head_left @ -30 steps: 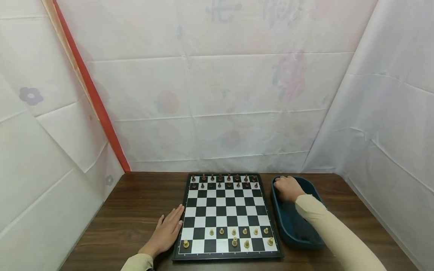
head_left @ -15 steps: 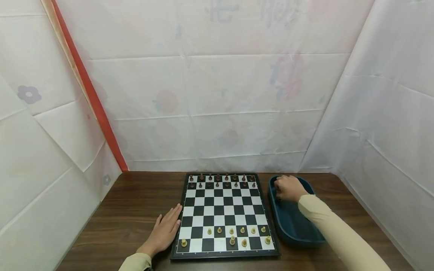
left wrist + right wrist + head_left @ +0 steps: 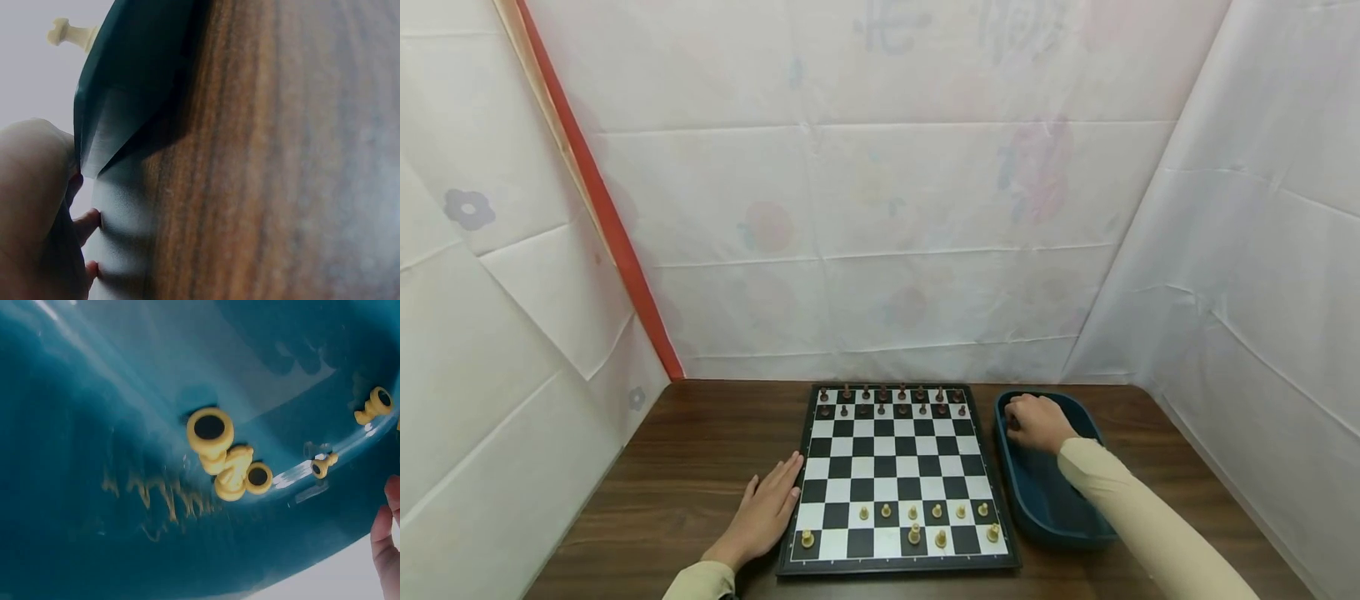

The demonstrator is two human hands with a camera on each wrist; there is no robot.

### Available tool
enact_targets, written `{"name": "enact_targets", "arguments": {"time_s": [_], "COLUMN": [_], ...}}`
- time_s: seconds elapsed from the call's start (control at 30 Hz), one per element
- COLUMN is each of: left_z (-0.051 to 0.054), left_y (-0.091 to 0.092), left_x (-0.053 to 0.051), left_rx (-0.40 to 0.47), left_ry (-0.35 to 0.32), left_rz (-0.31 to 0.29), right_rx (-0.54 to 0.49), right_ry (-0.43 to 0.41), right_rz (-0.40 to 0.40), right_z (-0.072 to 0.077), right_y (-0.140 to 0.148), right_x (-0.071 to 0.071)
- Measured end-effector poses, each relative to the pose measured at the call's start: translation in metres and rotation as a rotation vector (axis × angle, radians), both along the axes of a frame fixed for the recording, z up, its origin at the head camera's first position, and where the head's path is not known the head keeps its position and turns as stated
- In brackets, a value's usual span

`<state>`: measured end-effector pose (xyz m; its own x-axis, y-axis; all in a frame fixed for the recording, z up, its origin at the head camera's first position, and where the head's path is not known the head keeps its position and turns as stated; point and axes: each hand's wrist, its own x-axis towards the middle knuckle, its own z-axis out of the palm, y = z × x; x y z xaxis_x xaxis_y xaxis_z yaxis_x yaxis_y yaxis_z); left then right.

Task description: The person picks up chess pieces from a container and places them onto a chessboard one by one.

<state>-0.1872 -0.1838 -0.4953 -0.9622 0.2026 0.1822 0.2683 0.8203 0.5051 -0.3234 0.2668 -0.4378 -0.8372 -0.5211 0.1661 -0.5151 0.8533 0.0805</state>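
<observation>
A chessboard [image 3: 886,467] lies on the table. My left hand [image 3: 760,512] rests beside its left edge with fingers extended, fingertips touching the frame; in the left wrist view the fingers [image 3: 87,226] touch the board's side near a pale rook [image 3: 70,34]. Into the far end of a blue bin [image 3: 1060,508] reaches my right hand [image 3: 1039,422], fingers bent downward. In the right wrist view, cream chess pieces [image 3: 232,474] lie on the bin's floor, some clustered and others along the wall. My right fingertips [image 3: 382,525] show at the right edge; whether they pinch anything is hidden.
Dark red pieces [image 3: 883,402] fill the board's two far rows. Several cream pieces [image 3: 913,533] stand on the near rows. The brown wooden table [image 3: 700,442] is bordered by white sheets [image 3: 880,200] behind and at both sides.
My right hand stays in the bin, moving only slightly nearer within its far end. The left hand and the chess pieces on the board hold their places.
</observation>
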Motion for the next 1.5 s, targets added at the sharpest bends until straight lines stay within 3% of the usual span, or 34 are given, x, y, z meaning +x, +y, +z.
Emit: {"name": "enact_targets", "arguments": {"time_s": [0.5,0.8,1.27,1.5], "left_z": [0.003,0.003,0.003,0.003], "left_y": [0.0,0.0,0.0,0.0], "left_x": [0.0,0.0,0.0,-0.001], "left_rx": [0.0,-0.004,-0.004,-0.007], "left_ry": [0.022,-0.01,-0.025,-0.033], "left_rz": [-0.01,-0.007,-0.004,0.0], "right_rx": [-0.169,-0.247,-0.187,-0.151], "right_ry": [-0.104,-0.17,-0.106,-0.009], "right_rz": [-0.069,-0.09,-0.057,0.038], "right_z": [-0.013,-0.001,0.018,0.028], "right_y": [0.005,0.005,-0.003,-0.007], "right_x": [-0.001,-0.004,-0.005,0.0]}}
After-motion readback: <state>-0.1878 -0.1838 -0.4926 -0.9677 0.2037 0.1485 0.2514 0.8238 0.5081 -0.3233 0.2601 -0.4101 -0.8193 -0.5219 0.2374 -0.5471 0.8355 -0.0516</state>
